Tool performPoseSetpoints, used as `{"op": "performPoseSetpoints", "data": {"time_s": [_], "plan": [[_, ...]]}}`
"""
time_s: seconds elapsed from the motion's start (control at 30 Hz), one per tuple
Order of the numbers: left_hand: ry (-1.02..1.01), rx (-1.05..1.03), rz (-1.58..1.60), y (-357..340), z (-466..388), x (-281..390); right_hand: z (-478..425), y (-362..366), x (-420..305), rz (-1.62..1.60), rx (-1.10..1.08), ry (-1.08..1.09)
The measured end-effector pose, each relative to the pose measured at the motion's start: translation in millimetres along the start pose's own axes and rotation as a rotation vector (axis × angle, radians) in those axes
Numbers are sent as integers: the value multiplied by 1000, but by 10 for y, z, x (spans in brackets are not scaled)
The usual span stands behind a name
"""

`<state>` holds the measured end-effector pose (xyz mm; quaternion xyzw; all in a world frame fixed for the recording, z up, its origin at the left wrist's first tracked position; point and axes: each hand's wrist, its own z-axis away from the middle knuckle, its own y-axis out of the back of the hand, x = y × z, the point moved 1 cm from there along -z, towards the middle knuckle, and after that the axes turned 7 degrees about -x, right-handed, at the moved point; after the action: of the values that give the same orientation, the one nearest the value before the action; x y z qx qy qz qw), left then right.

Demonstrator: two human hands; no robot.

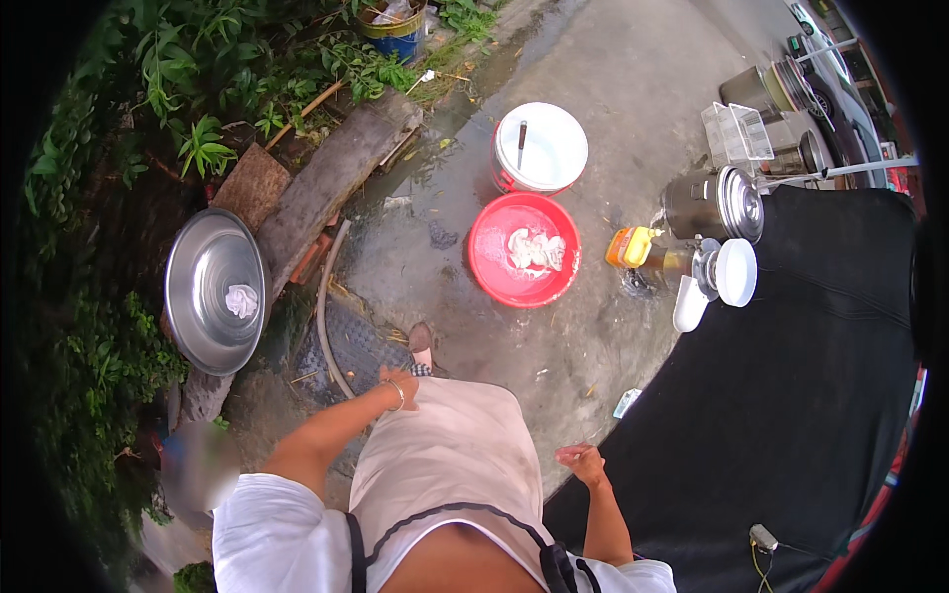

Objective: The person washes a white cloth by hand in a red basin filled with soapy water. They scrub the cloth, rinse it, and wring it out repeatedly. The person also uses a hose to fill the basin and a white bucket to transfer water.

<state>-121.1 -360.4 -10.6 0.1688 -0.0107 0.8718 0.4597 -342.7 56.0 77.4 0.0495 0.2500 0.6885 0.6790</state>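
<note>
My left hand [400, 388], with a bangle at its wrist, is beside the beige apron [460, 437] and holds nothing that I can see. On the other side of the apron, my right hand [583, 462] hangs near the edge of a black cloth [778, 356], its fingers partly curled. A red plastic basin [489, 278] on the ground ahead holds a wet white cloth [535, 249] and some suds. Just behind it stands a white bucket [560, 148] with a dark-handled knife [522, 142] at its top. A metal basin [196, 296] at the left holds a crumpled whitish cloth [242, 301].
Wooden planks [334, 170] and a grey hose [324, 311] lie left. A yellow detergent jug [630, 247], a lidded metal pot [697, 207] and wire baskets [738, 133] stand right. Wet concrete lies ahead; a small power adapter [763, 537] rests on the black cloth.
</note>
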Motion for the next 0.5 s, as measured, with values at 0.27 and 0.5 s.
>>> {"op": "performPoseSetpoints", "data": {"time_s": [0.27, 0.5], "plan": [[134, -236, 173, -519, 74, 612, -460, 346, 439, 325, -364, 14], [97, 112, 389, -1099, -318, 1641, -1292, 1558, 866, 617, -355, 258]]}}
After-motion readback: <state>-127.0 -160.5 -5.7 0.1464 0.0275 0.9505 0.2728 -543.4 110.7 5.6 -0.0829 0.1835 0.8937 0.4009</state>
